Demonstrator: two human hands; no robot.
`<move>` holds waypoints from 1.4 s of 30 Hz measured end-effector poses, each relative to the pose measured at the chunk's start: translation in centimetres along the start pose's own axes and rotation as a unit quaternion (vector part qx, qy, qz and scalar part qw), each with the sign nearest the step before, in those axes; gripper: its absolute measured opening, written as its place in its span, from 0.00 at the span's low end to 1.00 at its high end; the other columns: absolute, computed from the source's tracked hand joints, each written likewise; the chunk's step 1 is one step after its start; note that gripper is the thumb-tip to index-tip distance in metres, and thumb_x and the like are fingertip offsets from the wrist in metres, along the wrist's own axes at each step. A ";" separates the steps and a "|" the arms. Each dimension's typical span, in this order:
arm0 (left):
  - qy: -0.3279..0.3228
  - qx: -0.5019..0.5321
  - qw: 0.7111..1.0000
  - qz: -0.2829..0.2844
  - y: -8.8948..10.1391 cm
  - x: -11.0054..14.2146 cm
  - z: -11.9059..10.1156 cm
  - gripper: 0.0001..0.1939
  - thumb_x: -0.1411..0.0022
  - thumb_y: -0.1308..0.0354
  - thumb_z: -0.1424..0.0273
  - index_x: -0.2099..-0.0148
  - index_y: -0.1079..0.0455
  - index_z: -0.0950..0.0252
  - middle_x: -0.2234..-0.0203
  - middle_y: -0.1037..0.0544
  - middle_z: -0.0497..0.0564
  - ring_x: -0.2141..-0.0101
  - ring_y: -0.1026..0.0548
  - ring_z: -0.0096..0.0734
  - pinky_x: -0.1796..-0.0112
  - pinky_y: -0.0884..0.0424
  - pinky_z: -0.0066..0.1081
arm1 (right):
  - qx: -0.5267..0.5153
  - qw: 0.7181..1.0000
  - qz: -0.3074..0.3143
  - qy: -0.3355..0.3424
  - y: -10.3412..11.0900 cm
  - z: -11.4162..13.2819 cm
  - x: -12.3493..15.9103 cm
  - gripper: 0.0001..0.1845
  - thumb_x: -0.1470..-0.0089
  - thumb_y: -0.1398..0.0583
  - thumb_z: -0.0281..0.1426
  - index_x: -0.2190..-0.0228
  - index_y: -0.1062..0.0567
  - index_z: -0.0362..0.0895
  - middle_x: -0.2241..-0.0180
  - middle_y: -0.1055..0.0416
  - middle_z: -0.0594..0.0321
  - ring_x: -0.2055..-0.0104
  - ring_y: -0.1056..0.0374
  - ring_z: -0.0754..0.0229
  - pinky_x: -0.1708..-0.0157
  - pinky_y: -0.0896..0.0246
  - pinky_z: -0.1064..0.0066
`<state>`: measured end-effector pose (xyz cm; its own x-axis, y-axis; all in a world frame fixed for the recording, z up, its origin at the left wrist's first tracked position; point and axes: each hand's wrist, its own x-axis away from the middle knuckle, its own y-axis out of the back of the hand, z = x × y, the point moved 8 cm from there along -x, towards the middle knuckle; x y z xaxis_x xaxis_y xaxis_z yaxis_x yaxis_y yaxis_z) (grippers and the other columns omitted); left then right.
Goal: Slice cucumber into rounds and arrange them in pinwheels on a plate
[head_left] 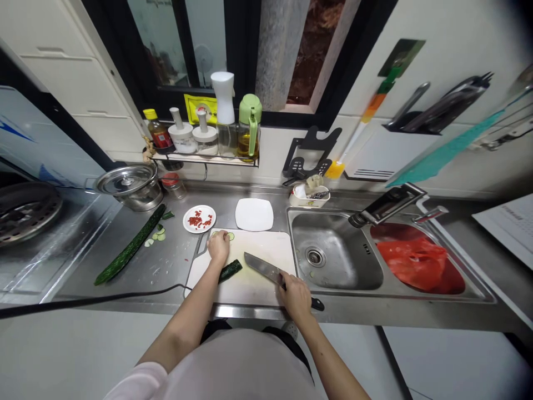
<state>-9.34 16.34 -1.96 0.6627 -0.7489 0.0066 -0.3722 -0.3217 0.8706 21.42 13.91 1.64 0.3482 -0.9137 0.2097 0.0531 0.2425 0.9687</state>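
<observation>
A white cutting board (262, 278) lies on the steel counter in front of me. My right hand (295, 293) is closed round the handle of a kitchen knife (263, 267), whose blade points left over the board. My left hand (219, 246) rests fingers-down at the board's far left corner, over a few pale cucumber slices (230, 236). A short dark piece of cucumber (230, 270) lies on the board beside my left wrist. Whether the left hand grips a slice is hidden.
A long whole cucumber (130, 245) and loose slices (157, 235) lie left of the board. Behind stand a small plate of red bits (199, 219), an empty white plate (254, 214) and a lidded pot (130, 186). The sink (333, 253) and a red basin (418, 262) are right.
</observation>
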 end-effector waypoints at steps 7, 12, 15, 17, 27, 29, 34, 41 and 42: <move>-0.026 -0.045 0.999 -0.010 0.4 0.3 -0.5 0.12 0.38 0.47 0.66 0.58 0.23 0.58 0.59 0.24 0.57 0.55 0.31 0.45 0.55 0.40 0.40 | -0.014 1.000 0.008 -0.005 0.2 0.2 0.0 0.19 0.45 0.46 0.28 0.52 0.29 0.47 0.58 0.25 0.59 0.55 0.32 0.58 0.55 0.47 0.71; -0.012 -0.020 1.000 -0.022 1.1 0.2 -0.3 0.12 0.40 0.45 0.65 0.59 0.23 0.59 0.60 0.23 0.57 0.56 0.30 0.46 0.55 0.40 0.41 | -0.026 1.000 0.011 -0.009 0.4 0.4 0.0 0.18 0.44 0.46 0.28 0.52 0.29 0.46 0.58 0.25 0.59 0.56 0.32 0.58 0.56 0.47 0.71; 0.017 0.020 0.999 -0.041 2.0 0.4 0.5 0.12 0.39 0.46 0.64 0.56 0.24 0.58 0.60 0.22 0.56 0.56 0.29 0.46 0.54 0.40 0.40 | -0.040 0.999 0.009 -0.009 0.4 0.4 -0.1 0.16 0.44 0.46 0.28 0.54 0.28 0.47 0.59 0.25 0.60 0.57 0.31 0.59 0.57 0.47 0.72; 0.033 0.045 0.997 -0.054 2.8 0.8 1.3 0.13 0.39 0.47 0.65 0.55 0.25 0.58 0.62 0.22 0.55 0.56 0.29 0.45 0.54 0.39 0.40 | -0.051 0.999 0.008 -0.008 0.5 0.4 -0.1 0.15 0.45 0.45 0.28 0.55 0.28 0.47 0.60 0.24 0.61 0.57 0.31 0.59 0.58 0.48 0.72; -0.035 0.113 0.992 -0.041 4.3 4.8 3.5 0.13 0.39 0.48 0.64 0.57 0.25 0.60 0.66 0.22 0.51 0.66 0.27 0.35 0.60 0.34 0.33 | -0.045 0.998 0.026 -0.033 0.5 0.7 -0.2 0.15 0.41 0.47 0.33 0.53 0.29 0.49 0.59 0.24 0.60 0.58 0.30 0.58 0.62 0.47 0.72; -0.082 0.122 0.989 -0.026 4.2 5.9 2.9 0.13 0.38 0.48 0.63 0.58 0.25 0.61 0.65 0.22 0.51 0.66 0.27 0.34 0.60 0.34 0.32 | -0.051 0.998 0.030 -0.038 0.3 0.8 -0.2 0.16 0.39 0.49 0.35 0.52 0.29 0.49 0.59 0.24 0.60 0.58 0.30 0.58 0.63 0.47 0.72; -0.201 0.113 0.972 0.039 3.6 9.0 0.8 0.13 0.36 0.49 0.63 0.59 0.25 0.59 0.63 0.22 0.52 0.60 0.27 0.35 0.55 0.35 0.34 | -0.062 0.996 0.069 -0.008 -0.3 2.3 -0.4 0.18 0.36 0.54 0.35 0.53 0.29 0.47 0.61 0.24 0.59 0.59 0.29 0.59 0.65 0.48 0.72; -0.251 0.049 0.963 0.081 2.2 10.7 0.1 0.17 0.43 0.40 0.62 0.51 0.28 0.57 0.58 0.24 0.53 0.56 0.28 0.40 0.53 0.35 0.38 | -0.039 0.989 0.130 0.056 -0.4 5.6 -0.5 0.16 0.36 0.54 0.35 0.56 0.30 0.43 0.62 0.25 0.56 0.60 0.30 0.58 0.66 0.50 0.72; -0.250 0.052 0.963 0.084 2.1 10.6 0.2 0.16 0.42 0.41 0.63 0.51 0.28 0.58 0.58 0.24 0.52 0.56 0.28 0.39 0.54 0.34 0.37 | -0.040 0.988 0.133 0.059 -0.4 5.9 -0.5 0.16 0.36 0.54 0.35 0.56 0.30 0.43 0.62 0.25 0.56 0.60 0.30 0.58 0.66 0.50 0.72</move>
<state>-3.20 7.57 -0.14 0.2013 -0.9726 -0.1166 -0.5281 -0.2080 0.8233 15.72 12.35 1.97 0.4672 -0.7701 0.4342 0.0173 0.4990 0.8664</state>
